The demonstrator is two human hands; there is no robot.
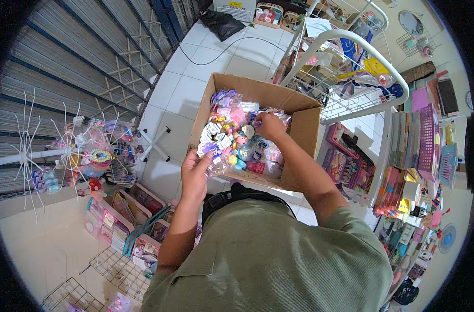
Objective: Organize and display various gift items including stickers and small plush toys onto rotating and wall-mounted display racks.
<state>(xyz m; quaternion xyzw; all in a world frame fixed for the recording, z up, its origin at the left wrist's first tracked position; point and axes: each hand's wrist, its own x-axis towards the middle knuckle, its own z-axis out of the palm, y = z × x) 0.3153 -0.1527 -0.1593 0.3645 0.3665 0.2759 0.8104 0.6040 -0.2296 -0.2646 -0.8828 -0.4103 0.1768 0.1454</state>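
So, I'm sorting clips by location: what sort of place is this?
Probably a small gift or accessory shop: a hook stand hung with bagged trinkets, a cardboard box full of more, and a metal shutter.

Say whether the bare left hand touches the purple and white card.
Touching: the head view shows the left hand gripping the purple and white card by its edge.

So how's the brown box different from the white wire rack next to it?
The cardboard box is brown, while the wire rack is white. The box has solid walls, but the rack has gaps between its wires. Both hold lots of things.
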